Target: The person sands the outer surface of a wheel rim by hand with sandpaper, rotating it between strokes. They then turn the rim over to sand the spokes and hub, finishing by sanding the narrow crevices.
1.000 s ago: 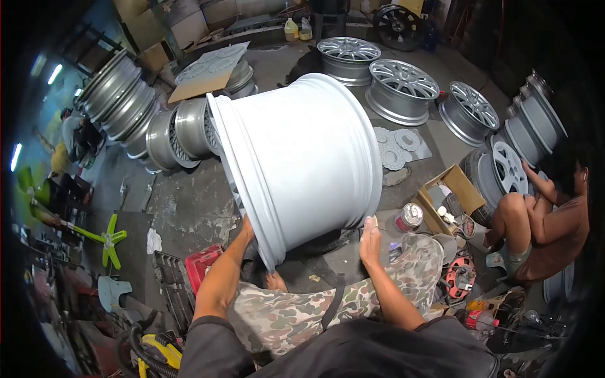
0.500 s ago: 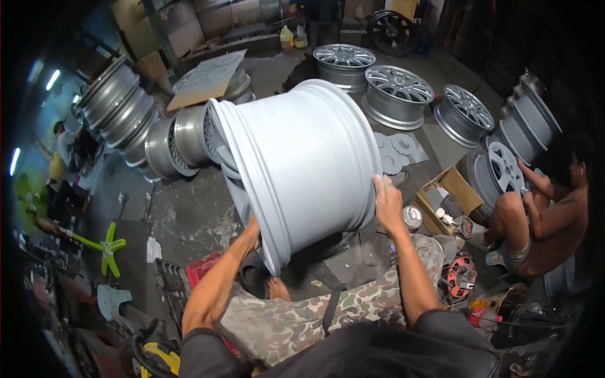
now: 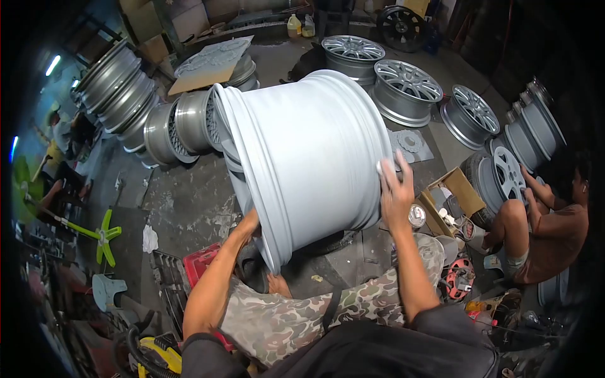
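Note:
A large car wheel rim [image 3: 321, 157], coated pale grey-white, lies on its side in front of me, its spoked face turned left. My left hand [image 3: 252, 223] grips it at the lower left, the fingers hidden behind the outer lip. At the opposite edge, my right hand [image 3: 396, 192] has its fingers spread and slightly blurred, the thumb side right at the rim's right lip. The thumb tip looks whitish. Part of a dark tyre [image 3: 337, 242] shows under the rim.
Several silver wheel rims [image 3: 408, 88] stand at the back right, with stacked rims [image 3: 116, 88] at the left. A co-worker [image 3: 548, 233] sits at the right holding a spoked wheel [image 3: 507, 170]. Nearby are a cardboard box [image 3: 463, 189], a red reel [image 3: 457, 277] and a green fan [image 3: 107, 236].
My right hand has lifted its fingers off the rim's right edge and spread them, moving slightly up. My left hand stays at the lower left lip. The view has shifted slightly.

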A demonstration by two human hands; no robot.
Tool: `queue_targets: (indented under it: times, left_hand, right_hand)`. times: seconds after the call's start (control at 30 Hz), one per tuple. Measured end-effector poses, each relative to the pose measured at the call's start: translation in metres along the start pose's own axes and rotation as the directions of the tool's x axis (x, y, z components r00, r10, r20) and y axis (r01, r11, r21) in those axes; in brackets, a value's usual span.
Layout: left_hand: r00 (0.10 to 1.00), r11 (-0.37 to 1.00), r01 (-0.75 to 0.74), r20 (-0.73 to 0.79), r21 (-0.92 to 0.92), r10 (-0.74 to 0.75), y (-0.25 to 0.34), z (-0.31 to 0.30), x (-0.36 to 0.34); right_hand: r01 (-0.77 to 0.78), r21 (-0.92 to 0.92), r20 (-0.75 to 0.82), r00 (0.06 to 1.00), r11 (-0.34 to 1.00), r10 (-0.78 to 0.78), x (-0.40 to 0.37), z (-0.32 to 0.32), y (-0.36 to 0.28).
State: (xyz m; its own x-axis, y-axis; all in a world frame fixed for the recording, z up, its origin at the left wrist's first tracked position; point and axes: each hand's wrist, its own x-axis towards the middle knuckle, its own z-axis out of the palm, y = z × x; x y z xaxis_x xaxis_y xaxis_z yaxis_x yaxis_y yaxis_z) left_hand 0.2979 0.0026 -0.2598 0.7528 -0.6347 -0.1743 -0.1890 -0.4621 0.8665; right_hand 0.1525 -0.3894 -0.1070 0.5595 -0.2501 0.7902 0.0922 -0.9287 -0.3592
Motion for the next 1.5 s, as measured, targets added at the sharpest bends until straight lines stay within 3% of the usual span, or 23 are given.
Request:
queue_targets:
  times: [0.1,0.13,0.17,0.23,0.33,0.47,0.57,0.63,0.7,0.77,0.83,0.9,0.97,1.03,1.1,1.2,1.23,1.27,1.3,1.37,1.43,1.5]
  left_hand:
    - [0.995,0.991,0.007,-0.099,0.130,0.006,-0.011,-0.021,0.006]
    - [0.977,0.980,0.083,-0.206,0.181,-0.044,-0.032,-0.023,0.014]
    - [0.947,0.961,0.159,-0.312,0.228,-0.083,-0.052,-0.026,0.029]
    - [0.928,0.964,0.134,-0.371,0.229,-0.041,0.010,-0.032,0.016]
    - [0.878,0.972,0.135,-0.478,0.191,-0.028,0.084,-0.044,-0.006]
    - [0.814,0.990,0.131,-0.577,0.058,-0.074,0.117,-0.053,-0.012]
    - [0.768,0.993,0.109,-0.639,0.055,-0.049,0.124,-0.058,-0.012]
    - [0.760,0.991,0.124,-0.647,0.049,-0.063,0.139,-0.058,-0.013]
    - [0.695,0.990,0.128,-0.718,0.062,-0.045,0.145,-0.059,-0.011]
    - [0.655,0.992,0.107,-0.756,0.064,-0.022,0.158,-0.055,-0.010]
    - [0.556,0.992,-0.103,-0.822,0.078,0.122,0.175,-0.053,-0.010]
    - [0.526,0.974,-0.222,-0.837,0.036,0.151,0.192,-0.049,-0.011]
    - [0.502,0.957,-0.289,-0.849,0.012,0.162,0.212,-0.040,-0.016]
    - [0.588,0.917,-0.378,-0.798,-0.129,0.130,0.235,-0.029,-0.026]
    - [0.701,0.912,-0.356,-0.703,-0.202,0.118,0.249,-0.025,-0.038]
    - [0.678,0.886,-0.400,-0.726,-0.234,0.115,0.258,-0.026,-0.043]
    - [0.704,0.901,-0.380,-0.698,-0.210,0.134,0.249,-0.028,-0.041]
    - [0.736,0.914,-0.358,-0.660,-0.191,0.150,0.240,-0.026,-0.039]
    - [0.736,0.917,-0.352,-0.661,-0.189,0.146,0.232,-0.025,-0.036]
    - [0.731,0.918,-0.365,-0.659,-0.156,0.179,0.223,-0.029,-0.029]
    - [0.717,0.902,-0.401,-0.667,-0.156,0.203,0.243,-0.028,-0.035]
    - [0.711,0.882,-0.431,-0.674,-0.191,0.201,0.248,-0.026,-0.036]
  right_hand:
    - [0.165,0.031,0.124,0.978,0.986,-0.167,0.109,0.024,0.004]
    - [0.173,0.068,0.242,0.953,0.983,-0.185,0.141,0.044,0.015]
    - [0.225,-0.010,0.318,0.925,0.974,-0.210,0.172,0.063,0.021]
    - [0.198,-0.064,0.483,0.863,0.978,-0.144,0.217,0.077,0.002]
    - [0.216,0.030,0.428,0.879,0.976,-0.208,0.211,0.085,0.009]
    - [0.202,0.180,0.233,0.942,0.963,-0.241,0.109,0.022,0.025]
    - [0.163,0.114,0.357,0.914,0.980,-0.193,-0.006,-0.034,0.039]
    - [0.078,-0.156,0.613,0.789,0.985,0.034,-0.078,-0.064,0.035]
    - [0.276,-0.054,0.664,0.728,0.960,-0.172,-0.123,-0.077,0.033]
    - [0.229,-0.037,0.624,0.765,0.973,-0.156,-0.124,-0.083,0.035]
    - [0.200,0.009,0.586,0.793,0.980,-0.167,-0.092,-0.089,0.020]
    - [0.151,0.031,0.440,0.886,0.988,-0.149,-0.054,-0.095,0.001]
    - [0.202,0.040,0.304,0.931,0.979,-0.204,-0.031,-0.090,-0.013]
    - [0.327,-0.003,0.244,0.917,0.945,-0.317,-0.008,-0.073,-0.025]
    - [0.344,0.001,0.251,0.909,0.939,-0.333,0.019,-0.038,-0.036]
    - [0.367,-0.036,0.099,0.927,0.930,-0.362,0.088,0.035,-0.046]
    - [0.278,0.018,0.101,0.955,0.960,-0.279,0.118,0.054,-0.056]
    - [0.295,0.014,0.091,0.951,0.956,-0.295,0.142,0.079,-0.052]
    - [0.239,0.033,0.176,0.954,0.971,-0.241,0.162,0.093,-0.057]
    - [0.219,0.165,0.244,0.936,0.962,-0.255,0.175,0.118,-0.071]
    - [0.090,0.412,0.207,0.960,0.907,-0.189,0.140,0.110,-0.107]
    - [0.431,0.299,0.064,0.881,0.851,-0.469,0.077,0.070,-0.137]
